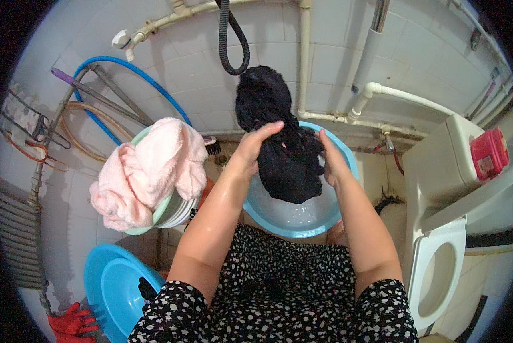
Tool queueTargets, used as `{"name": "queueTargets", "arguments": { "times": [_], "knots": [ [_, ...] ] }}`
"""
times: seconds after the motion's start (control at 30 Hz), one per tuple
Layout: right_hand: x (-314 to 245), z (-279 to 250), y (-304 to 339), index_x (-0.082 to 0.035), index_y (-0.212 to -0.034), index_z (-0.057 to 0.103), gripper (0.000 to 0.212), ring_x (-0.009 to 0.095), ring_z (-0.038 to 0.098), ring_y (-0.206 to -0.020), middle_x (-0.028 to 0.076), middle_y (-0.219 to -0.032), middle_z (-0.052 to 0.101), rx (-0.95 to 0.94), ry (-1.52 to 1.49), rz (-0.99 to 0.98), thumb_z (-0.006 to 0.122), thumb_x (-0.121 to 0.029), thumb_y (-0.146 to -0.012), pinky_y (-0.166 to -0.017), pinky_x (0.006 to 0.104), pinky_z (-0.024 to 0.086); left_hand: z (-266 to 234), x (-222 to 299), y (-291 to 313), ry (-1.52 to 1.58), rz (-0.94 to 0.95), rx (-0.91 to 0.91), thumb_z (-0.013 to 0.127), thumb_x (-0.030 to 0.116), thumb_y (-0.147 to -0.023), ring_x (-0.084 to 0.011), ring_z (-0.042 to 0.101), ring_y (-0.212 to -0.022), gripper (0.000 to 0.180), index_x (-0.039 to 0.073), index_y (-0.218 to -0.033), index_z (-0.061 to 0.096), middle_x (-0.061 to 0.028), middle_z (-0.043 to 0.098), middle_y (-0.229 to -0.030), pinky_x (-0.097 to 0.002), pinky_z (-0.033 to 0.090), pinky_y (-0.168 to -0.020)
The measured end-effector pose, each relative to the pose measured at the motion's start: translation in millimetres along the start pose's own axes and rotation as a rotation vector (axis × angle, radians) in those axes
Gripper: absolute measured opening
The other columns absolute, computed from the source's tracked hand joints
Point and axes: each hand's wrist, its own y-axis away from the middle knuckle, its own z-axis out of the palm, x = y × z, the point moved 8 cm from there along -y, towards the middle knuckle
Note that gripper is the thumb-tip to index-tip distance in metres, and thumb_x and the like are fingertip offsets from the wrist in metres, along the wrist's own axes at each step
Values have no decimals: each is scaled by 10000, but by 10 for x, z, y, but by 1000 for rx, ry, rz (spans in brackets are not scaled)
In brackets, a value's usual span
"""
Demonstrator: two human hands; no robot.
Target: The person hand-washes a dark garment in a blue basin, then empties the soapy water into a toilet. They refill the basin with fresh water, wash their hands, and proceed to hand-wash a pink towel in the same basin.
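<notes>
A wet-looking piece of black clothing [290, 171] hangs bunched between my two hands, over a light blue basin [352, 163] of cloudy, sudsy water. My left hand [255, 147] grips its left side, thumb lying across the front of the fabric. At the right edge, my right hand [333, 163] has its fingers behind the cloth, partly hidden. The garment's upper part bulges up and away from me, while its lower part droops above the water. Its exact kind cannot be made out.
Left of the basin, a pale pink towel [153, 166] is piled on a light green tub [173, 214]. Below it stand nested blue basins [105, 286], near a red rubber glove [73, 323]. A toilet [436, 171] with a red box [489, 154] is on the right. A dark hose [231, 54] hangs ahead.
</notes>
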Motion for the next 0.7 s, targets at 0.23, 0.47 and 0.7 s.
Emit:
{"name": "queueTargets", "arguments": {
  "times": [0.23, 0.47, 0.7],
  "knots": [
    [163, 309, 133, -127, -1295, 439, 805, 258, 496, -1112, 94, -1289, 477, -256, -400, 109, 332, -741, -784, -940, 446, 389, 386, -32, 176, 365, -10, -184, 573, 320, -821, -176, 582, -674, 380, 32, -1067, 555, -84, 612, -835, -286, 492, -612],
    [-505, 485, 429, -97, -1148, 555, 616, 233, 590, -963, 91, -1072, 612, -318, -735, -105, 436, -615, -838, -826, 373, 479, 372, -277, 116, 192, -21, -133, 610, 276, -800, -176, 604, -764, 360, 34, -1065, 582, -90, 638, -915, -309, 498, -687],
    [4, 399, 148, -89, -1086, 583, 372, 249, 587, -926, 95, -1047, 613, -82, -697, 7, 511, -391, -882, -831, 401, 467, 235, -406, -107, -647, 349, 106, 710, 233, -734, -215, 565, -979, 462, -9, -1100, 566, -111, 603, -1079, -324, 429, -879]
  ]
}}
